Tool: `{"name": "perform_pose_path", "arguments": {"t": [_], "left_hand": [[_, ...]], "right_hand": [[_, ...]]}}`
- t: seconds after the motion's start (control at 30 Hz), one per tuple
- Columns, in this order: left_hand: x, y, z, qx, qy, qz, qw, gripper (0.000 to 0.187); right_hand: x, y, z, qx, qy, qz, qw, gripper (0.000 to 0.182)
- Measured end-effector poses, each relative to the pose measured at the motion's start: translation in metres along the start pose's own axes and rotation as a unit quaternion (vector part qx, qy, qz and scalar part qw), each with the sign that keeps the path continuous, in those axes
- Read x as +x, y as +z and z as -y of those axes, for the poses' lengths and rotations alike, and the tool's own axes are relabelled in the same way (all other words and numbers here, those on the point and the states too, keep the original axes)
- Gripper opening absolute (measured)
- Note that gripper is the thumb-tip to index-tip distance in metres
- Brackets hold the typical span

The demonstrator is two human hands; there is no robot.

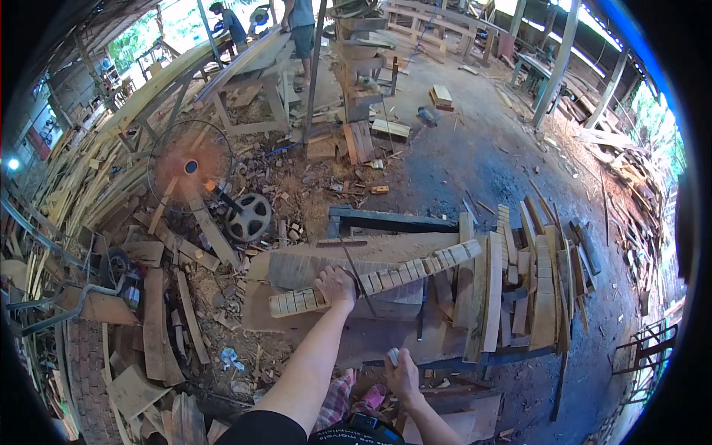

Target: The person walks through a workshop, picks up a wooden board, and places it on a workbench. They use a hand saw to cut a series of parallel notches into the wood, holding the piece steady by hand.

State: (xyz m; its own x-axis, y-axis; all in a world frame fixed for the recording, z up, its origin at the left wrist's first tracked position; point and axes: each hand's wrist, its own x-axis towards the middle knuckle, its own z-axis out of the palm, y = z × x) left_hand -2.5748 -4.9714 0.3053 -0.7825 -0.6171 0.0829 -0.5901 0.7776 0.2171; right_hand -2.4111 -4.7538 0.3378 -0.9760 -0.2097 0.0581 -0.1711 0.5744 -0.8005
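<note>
A long, slightly curved wooden strip (pixel 434 263) with evenly spaced dark cross marks lies slantwise over a board (pixel 304 268) on the workbench. My left hand (pixel 337 288) is wrapped over the strip left of its middle, fingers past its far edge. Just right of that hand, a thin dark band (pixel 356 271) crosses the strip. Low in front of the bench, my right hand (pixel 403 377) is closed around a small whitish object (pixel 393 357), whose kind I cannot tell.
Curved wooden pieces (pixel 493 297) lie stacked on the bench's right side. A dark rectangular frame (pixel 393 219) stands behind it. To the left are a spoked wheel (pixel 248 217), a wheelbarrow (pixel 96 300) and scrap wood. Two people (pixel 300 33) stand at the back beside long timbers.
</note>
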Motion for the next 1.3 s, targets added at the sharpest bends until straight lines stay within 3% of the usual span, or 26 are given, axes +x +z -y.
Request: {"name": "perform_pose_path", "arguments": {"t": [0.2,0.27,0.63,0.93,1.03,1.13,1.3], "left_hand": [[-0.001,0.014,-0.002,-0.006,0.008,-0.044,0.999,0.024],[-0.002,0.005,-0.009,-0.037,-0.043,-0.06,0.997,0.024],[-0.002,-0.001,-0.005,-0.043,-0.03,0.001,0.999,0.031],[-0.002,0.008,-0.001,-0.043,-0.002,-0.054,0.998,0.029],[-0.001,0.006,-0.004,-0.028,-0.011,-0.021,0.999,0.026],[-0.002,0.011,-0.002,-0.045,-0.004,-0.051,0.998,0.026],[-0.002,0.0,-0.005,-0.031,-0.004,-0.016,0.999,0.026]], "right_hand": [[0.012,0.003,0.007,-0.03,0.015,-0.002,0.999,0.023],[0.018,0.005,0.006,-0.024,0.012,-0.016,1.0,0.023],[0.016,-0.001,0.005,-0.035,-0.002,-0.019,0.999,0.026],[0.02,0.012,0.006,-0.009,-0.013,-0.016,1.0,0.024],[0.023,0.021,0.01,-0.036,-0.004,-0.03,0.999,0.024],[0.04,0.03,0.021,-0.041,-0.002,-0.046,0.998,0.025],[0.051,0.005,0.038,-0.037,0.003,-0.022,0.999,0.024]]}}
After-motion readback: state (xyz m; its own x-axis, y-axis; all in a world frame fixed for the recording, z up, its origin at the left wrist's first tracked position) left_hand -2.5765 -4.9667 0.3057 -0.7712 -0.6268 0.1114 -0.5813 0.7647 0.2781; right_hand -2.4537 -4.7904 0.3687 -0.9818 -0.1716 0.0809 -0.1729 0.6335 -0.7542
